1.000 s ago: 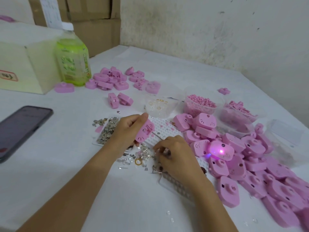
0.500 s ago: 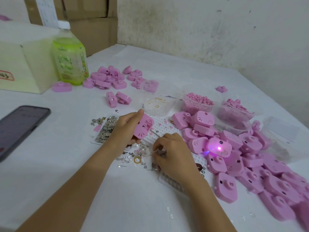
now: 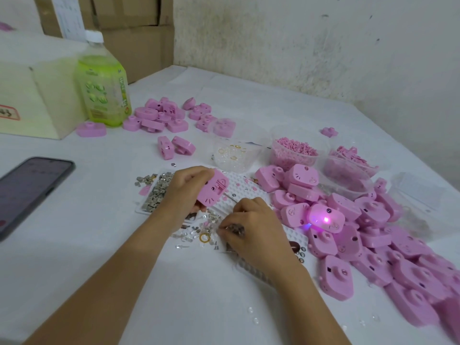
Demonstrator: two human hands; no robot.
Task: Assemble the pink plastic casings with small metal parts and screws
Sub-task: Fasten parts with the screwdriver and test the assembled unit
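Two hands work over a white table (image 3: 74, 257); the left hand (image 3: 185, 192) grips a pink casing (image 3: 215, 189) by its edge, fingers curled round it, and holds it tilted just above the table with its open inner side facing the camera; the right hand (image 3: 254, 227) lies just beside and below it, fingers curled in, tips pinching a small clump of metal bits (image 3: 234, 229); which bit it has cannot be told; loose parts (image 3: 194, 232) lie scattered under both hands, among them a gold ring (image 3: 204, 237); a flat tray (image 3: 155, 192) of grey metal pieces sits just left of the left hand; a white studded board (image 3: 240, 189) lies behind the casing and runs under the right wrist; to the right a big pile (image 3: 398, 260) of pink casings spreads toward the near edge, and one lit casing (image 3: 324, 217) in it glows purple-pink; behind the pile stand clear tubs, one (image 3: 234, 155) with rings, one (image 3: 295, 153) full of pink bits; a smaller heap (image 3: 161, 115) of casings lies farther back, near a green bottle (image 3: 102, 90) and a pale box (image 3: 32, 100); a phone (image 3: 29, 192) lies at the left, well apart from the hands
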